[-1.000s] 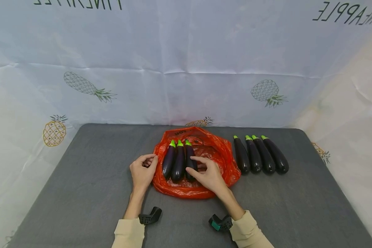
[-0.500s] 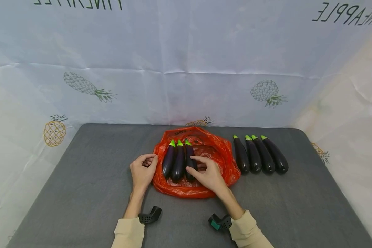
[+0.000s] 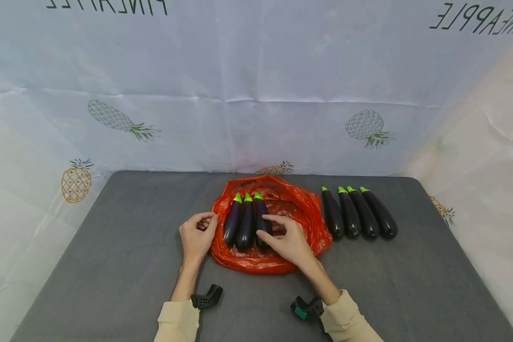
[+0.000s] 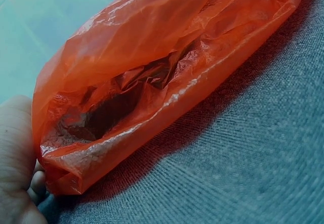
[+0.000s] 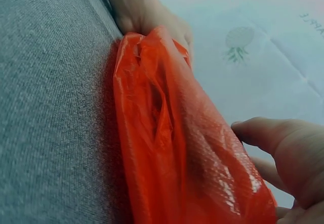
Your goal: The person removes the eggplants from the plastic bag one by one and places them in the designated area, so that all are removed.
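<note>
A red plastic bag (image 3: 288, 263) lies open on the grey table, its rim spread in a ring. Three dark purple eggplants with green stem ends lie side by side in its left half: a left one (image 3: 232, 225), a middle one (image 3: 245, 230) and a right one (image 3: 261, 209). My left hand (image 3: 197, 237) pinches the bag's left rim between thumb and forefinger. In the left wrist view this hand (image 4: 15, 158) is at the bag's edge. My right hand (image 3: 288, 242) reaches over the rim, thumb and fingers about the right eggplant, which they partly cover.
Several more eggplants (image 3: 359, 213) lie in a row on the table (image 3: 111, 266), just right of the bag. A white cloth with pineapple prints (image 3: 239, 133) hangs behind the table's far edge. Both wrists carry black camera mounts (image 3: 207, 297).
The right eggplant's stem end has leaned very slightly to the left, and my right wrist has shifted a little to the right. My left hand stays where it was on the rim.
</note>
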Available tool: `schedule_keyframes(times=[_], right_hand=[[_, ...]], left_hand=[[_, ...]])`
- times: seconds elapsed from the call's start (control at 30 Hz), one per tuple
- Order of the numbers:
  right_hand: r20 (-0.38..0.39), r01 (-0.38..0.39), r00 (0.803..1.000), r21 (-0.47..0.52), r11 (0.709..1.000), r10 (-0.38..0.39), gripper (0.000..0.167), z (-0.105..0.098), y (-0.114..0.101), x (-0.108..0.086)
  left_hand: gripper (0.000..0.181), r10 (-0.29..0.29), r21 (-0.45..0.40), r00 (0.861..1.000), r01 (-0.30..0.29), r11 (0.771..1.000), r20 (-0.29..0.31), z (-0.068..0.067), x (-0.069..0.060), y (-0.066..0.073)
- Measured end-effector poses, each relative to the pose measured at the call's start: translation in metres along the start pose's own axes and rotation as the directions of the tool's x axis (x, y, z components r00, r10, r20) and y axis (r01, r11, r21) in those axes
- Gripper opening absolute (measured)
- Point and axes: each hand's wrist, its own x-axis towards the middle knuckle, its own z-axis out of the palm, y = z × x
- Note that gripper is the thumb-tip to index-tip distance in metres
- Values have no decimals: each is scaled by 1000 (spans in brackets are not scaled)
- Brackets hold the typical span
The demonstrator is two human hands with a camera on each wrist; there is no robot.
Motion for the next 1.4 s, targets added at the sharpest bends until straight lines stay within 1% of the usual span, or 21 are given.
schedule_keyframes(times=[0.17,0.3,0.37,0.53,0.63,0.8,1.07,1.2,1.3,1.4], right_hand=[[10,36,999,33,999,-37,45,-4,-5,-6],[22,42,999,81,996,-44,45,-11,-10,-13],[27,21,999,102,995,-24,46,-15,-12,-17],[29,-20,999,100,995,17,46,-25,-13,-29],[23,-29,999,94,995,27,45,-31,-13,-37],[1,-34,999,127,991,34,44,-42,-10,-53],[-64,-58,996,101,993,64,42,-65,-4,-85],[-101,-99,989,86,991,108,43,-77,-4,-99],[-123,-137,982,61,989,143,43,-83,-5,-108],[-137,-156,978,29,987,159,44,-87,-4,-115]], left_hand=[[7,-9,-2,1000,9,1000,12,-1,1,0],[5,3,-8,1000,-3,1000,20,-1,1,-1],[5,6,-13,1000,-5,1000,23,-1,1,-2],[5,-4,-11,999,4,1000,34,-2,0,-2],[6,-9,-1,999,9,1000,42,-2,0,-2],[8,-10,3,999,10,1000,43,-2,0,-1],[11,-17,3,999,17,1000,43,-1,1,0],[11,-22,8,999,21,1000,42,-2,1,1],[7,-22,11,999,22,1000,43,-2,0,2],[5,-25,9,999,25,1000,42,-3,0,3]])
